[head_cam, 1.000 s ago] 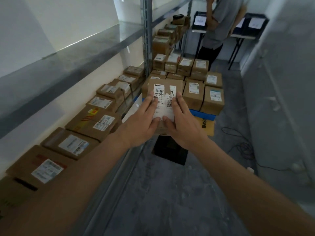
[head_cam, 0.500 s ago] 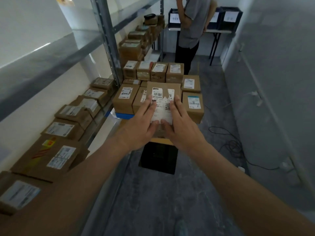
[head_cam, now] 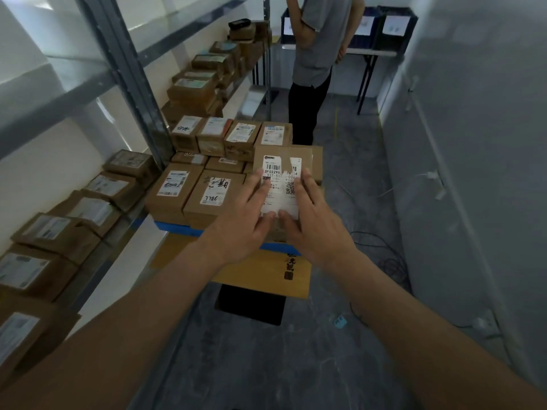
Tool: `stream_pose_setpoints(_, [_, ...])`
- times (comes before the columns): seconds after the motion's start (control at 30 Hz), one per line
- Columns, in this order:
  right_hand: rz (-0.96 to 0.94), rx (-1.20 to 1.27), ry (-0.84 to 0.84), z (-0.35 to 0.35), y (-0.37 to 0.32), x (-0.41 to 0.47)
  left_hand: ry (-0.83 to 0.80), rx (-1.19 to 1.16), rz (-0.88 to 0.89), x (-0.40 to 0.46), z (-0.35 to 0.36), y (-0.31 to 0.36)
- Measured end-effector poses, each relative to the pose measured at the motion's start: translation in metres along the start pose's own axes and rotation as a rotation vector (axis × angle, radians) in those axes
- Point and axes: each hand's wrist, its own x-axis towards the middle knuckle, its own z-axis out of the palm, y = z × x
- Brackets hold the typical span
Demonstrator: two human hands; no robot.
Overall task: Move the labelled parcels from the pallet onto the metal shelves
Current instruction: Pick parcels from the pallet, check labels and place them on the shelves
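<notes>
A blue-edged pallet lies just under and ahead of both hands, bearing labelled cardboard parcels packed side by side in rows. Left of the left hand runs a metal shelf, with more labelled parcels lying along it in a line. The grey floor spreads below both forearms.

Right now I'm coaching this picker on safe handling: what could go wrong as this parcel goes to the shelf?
1. The left hand and right hand lie mostly on top of the parcel; with little grip underneath, it might slip.
2. Its label looks torn, so rubbing fingers could tear it further.
3. Cables trail across the floor beside the pallet, a possible trip hazard.
</notes>
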Motion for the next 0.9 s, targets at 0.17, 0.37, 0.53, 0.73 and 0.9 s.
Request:
stream_pose_setpoints(0.17, [0.046,-0.021,0.021,0.002,0.038,0.041,-0.021,-0.045,0.005,0.056,0.017,-0.005])
stream_pose_setpoints(0.37, [0.106,-0.050,0.023,0.007,0.075,0.099,-0.051,-0.036,0.046,0.131,0.033,-0.031])
stream_pose_setpoints(0.53, [0.180,-0.063,0.022,0.016,0.102,0.150,-0.111,-0.057,0.062,0.192,0.044,-0.054])
stream_pose_setpoints(0.73, [0.259,-0.064,0.028,0.029,0.133,0.199,-0.182,-0.106,0.086,0.250,0.062,-0.075])
stream_pose_setpoints(0.9, [0.312,-0.027,-0.003,0.034,0.155,0.227,-0.224,-0.143,0.056,0.287,0.082,-0.081])
